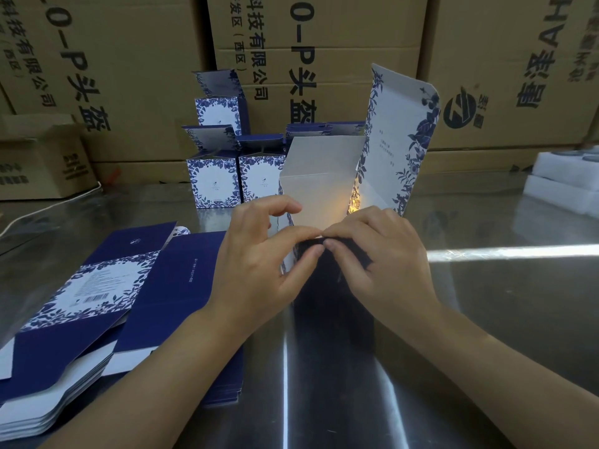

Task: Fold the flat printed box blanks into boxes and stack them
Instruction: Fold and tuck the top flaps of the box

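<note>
At the middle of the frame I hold the half-folded box (319,186) standing on the metal table (502,303), its pale inside facing me and its long flower-printed lid flap (402,134) rising upright toward the upper right. My left hand (259,254) pinches the near left edge of the box between thumb and curled fingers. My right hand (385,257) curls over the dark flap at the box's near end and presses it with the fingertips. The two thumbs meet just above that flap.

My hands and the box block part of the row behind. There I count three folded boxes (214,179) with plain fronts in blue and white, two side by side and one on top at the upper middle. More blue tops show behind my box, but I cannot tell how many.

At lower left lie the flat blanks (97,303) in two overlapping piles; the sheets are too many to count. Two white foam pieces (562,189) sit at the right edge. A small brown carton (39,157) stands at middle left, with a white cable (48,205) just below it.

The table is shiny steel with bright glare. Large printed brown cartons (324,43) wall off the whole back.
</note>
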A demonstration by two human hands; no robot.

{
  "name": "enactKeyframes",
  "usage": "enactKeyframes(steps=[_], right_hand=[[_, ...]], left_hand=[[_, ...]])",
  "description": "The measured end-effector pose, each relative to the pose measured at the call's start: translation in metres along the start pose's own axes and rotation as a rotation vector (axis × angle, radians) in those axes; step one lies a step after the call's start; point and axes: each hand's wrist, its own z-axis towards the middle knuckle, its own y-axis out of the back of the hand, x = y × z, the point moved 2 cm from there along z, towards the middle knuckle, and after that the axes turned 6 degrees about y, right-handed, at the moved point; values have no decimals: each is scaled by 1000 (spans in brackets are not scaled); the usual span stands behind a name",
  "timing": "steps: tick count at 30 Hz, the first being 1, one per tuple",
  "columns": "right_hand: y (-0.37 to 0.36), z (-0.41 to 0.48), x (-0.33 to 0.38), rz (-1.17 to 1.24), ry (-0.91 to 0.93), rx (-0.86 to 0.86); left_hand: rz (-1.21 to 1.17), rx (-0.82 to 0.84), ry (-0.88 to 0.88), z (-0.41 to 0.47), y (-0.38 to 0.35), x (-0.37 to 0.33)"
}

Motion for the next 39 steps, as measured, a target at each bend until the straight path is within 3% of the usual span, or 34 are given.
enactKeyframes(steps=[30,39], right_hand=[[-4,-2,-4,41,-18,18],[0,-1,-6,-65,-28,22]], left_hand=[[86,111,-40,0,-6,6],[87,147,-25,-2,-7,10]])
